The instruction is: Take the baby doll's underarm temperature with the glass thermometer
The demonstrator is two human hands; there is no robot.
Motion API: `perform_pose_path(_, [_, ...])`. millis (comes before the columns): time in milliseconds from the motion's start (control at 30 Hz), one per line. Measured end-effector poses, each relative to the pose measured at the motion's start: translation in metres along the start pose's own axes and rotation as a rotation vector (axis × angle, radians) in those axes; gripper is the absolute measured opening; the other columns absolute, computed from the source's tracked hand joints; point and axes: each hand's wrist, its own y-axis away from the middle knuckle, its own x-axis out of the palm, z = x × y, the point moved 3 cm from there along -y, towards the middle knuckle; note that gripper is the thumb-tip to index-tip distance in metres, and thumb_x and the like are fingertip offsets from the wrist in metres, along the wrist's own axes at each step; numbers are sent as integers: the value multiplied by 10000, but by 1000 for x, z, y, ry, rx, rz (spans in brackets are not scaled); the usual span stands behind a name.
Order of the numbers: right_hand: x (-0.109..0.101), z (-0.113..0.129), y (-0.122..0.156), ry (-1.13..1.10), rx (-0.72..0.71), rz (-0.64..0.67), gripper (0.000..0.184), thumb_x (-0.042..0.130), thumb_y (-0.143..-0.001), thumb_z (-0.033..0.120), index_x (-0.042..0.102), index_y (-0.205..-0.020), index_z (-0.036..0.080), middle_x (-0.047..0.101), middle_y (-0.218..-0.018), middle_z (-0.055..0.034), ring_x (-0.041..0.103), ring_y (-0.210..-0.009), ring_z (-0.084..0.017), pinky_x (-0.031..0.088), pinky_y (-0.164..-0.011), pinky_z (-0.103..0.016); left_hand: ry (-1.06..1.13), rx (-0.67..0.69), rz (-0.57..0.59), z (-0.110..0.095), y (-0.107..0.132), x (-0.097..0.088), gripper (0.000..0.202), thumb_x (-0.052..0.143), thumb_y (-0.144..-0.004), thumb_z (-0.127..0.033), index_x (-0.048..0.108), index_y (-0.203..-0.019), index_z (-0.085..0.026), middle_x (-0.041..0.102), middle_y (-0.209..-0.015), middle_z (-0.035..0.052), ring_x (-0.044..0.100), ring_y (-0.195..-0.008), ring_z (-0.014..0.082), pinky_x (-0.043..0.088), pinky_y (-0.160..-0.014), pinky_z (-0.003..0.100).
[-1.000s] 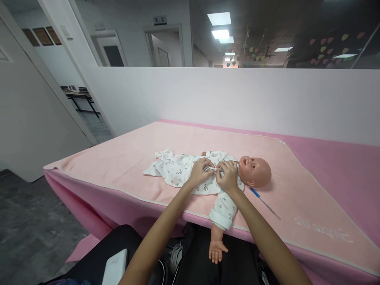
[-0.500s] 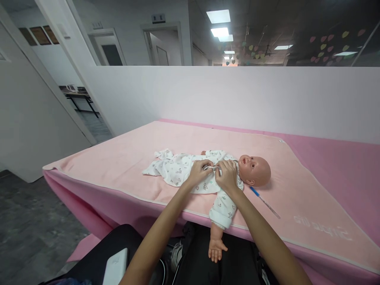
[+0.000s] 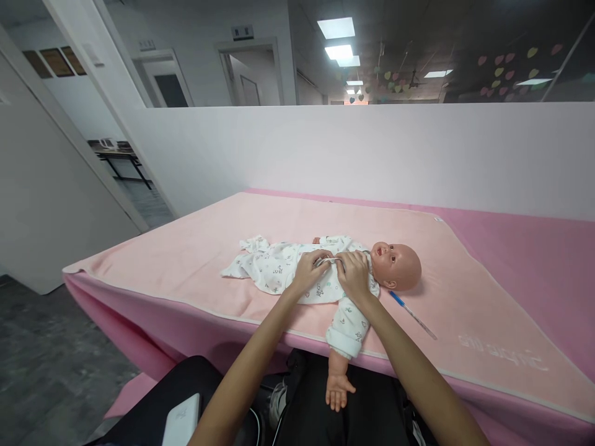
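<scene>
We see baby doll (image 3: 395, 265) lying face-up on pink blanket (image 3: 186, 260), head to our right, one bare arm hanging over near table edge. Our left hand (image 3: 307, 271) and right hand (image 3: 354, 275) rest on doll's chest — fingers curled, pinching thin white tie (image 3: 328, 262) of printed white garment (image 3: 274, 271) between them. Blue-tipped thermometer (image 3: 411, 314) lies on blanket just right of doll's head. White wall (image 3: 372, 155) behind table.

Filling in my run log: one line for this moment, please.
left hand: pinching garment tie | right hand: pinching same tie | baby doll: supine on pink blanket | thermometer: beside head
</scene>
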Motion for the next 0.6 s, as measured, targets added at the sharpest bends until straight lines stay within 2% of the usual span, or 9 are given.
perform_pose_path(200, [0, 0, 0, 3, 17, -14, 147, 438, -852, 186, 560, -772, 203, 642, -774, -4, 514, -760, -158, 294, -826, -317, -15, 19, -4, 0, 0, 0, 169, 451, -726, -163, 605, -793, -180, 635, -798, -10, 551, -752, 134, 400, -749, 243])
perform_pose_path(600, [-2, 1, 1, -37, 48, -24, 129, 456, -847, 198, 574, -797, 205, 653, -806, -12, 517, -779, -173, 308, -810, -320, -40, 36, -7, -4, 3, -1, 105, 450, -738, -197, 544, -696, -177, 555, -722, -9, 497, -693, 131, 386, -706, 257])
